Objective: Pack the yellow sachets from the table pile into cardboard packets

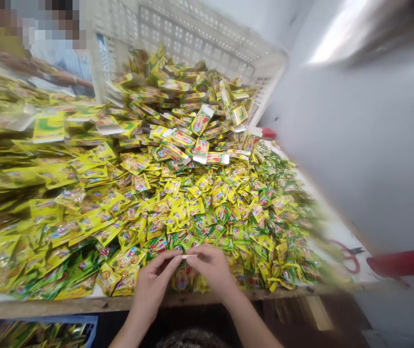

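My left hand (155,279) and my right hand (211,269) meet at the near edge of the table. Both are closed, with thumbs and fingertips pinching the white top edge of a small printed box (184,279). The box's front hangs in shadow between my hands, and the fingers hide part of its top. Around and beyond them lies a thick heap of small yellow and green printed sachets (199,212). Some green sachets (158,245) are right behind my left fingers.
A white plastic crate (279,63) lies tipped at the back, with small yellow boxes (180,137) spilling out. Red-handled scissors (352,263) and a red object (406,262) are at the right. A blue-rimmed bin (93,321) sits below left. Another person's arm (62,77) shows at upper left.
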Motion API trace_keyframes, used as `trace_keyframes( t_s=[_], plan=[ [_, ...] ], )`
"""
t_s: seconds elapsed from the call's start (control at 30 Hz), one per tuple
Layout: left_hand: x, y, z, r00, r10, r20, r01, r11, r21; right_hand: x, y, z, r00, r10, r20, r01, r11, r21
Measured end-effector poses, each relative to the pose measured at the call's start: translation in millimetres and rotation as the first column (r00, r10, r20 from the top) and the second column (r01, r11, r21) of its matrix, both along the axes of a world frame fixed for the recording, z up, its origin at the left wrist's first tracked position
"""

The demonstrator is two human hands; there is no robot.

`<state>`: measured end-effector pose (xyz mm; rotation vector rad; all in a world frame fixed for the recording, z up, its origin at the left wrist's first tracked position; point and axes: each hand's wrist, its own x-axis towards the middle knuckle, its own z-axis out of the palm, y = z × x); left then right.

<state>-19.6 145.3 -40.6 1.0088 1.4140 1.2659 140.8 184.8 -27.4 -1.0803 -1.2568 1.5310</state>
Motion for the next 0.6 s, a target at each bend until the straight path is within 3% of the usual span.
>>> trace_keyframes(
  t_s=[0.17, 0.27, 0.33, 0.47, 0.53, 0.6],
  plan=[
    [-2.6, 3.6, -2.4, 0.976, -0.087, -0.198, 0.112, 0.987, 0.116, 0.3, -0.8, -4.4, 0.997, -0.025, -0.072, 0.022, 0.999, -0.046],
    [-10.5, 3.5, -6.6, 0.933, -0.093, -0.347, 0.206, 0.93, 0.304, 2.9, -3.3, -5.2, 0.998, -0.016, -0.061, 0.019, 0.999, 0.042],
    [-15.5, 0.6, -9.5, 0.905, -0.081, -0.418, 0.263, 0.879, 0.398, 5.0, -7.9, -6.5, 0.999, -0.034, 0.003, 0.033, 0.984, 0.172],
    [-17.9, -8.0, -16.1, 0.852, -0.048, -0.521, 0.326, 0.827, 0.457, 8.9, -23.3, -14.2, 0.974, -0.131, 0.183, 0.018, 0.856, 0.517],
    [-14.9, -10.9, -20.4, 0.855, -0.047, -0.516, 0.327, 0.821, 0.468, 10.5, -30.4, -17.4, 0.959, -0.149, 0.241, -0.026, 0.802, 0.597],
    [-11.0, -12.2, -25.2, 0.876, -0.048, -0.481, 0.297, 0.838, 0.458, 11.4, -34.1, -16.5, 0.946, -0.15, 0.286, -0.061, 0.787, 0.614]
  ],
)
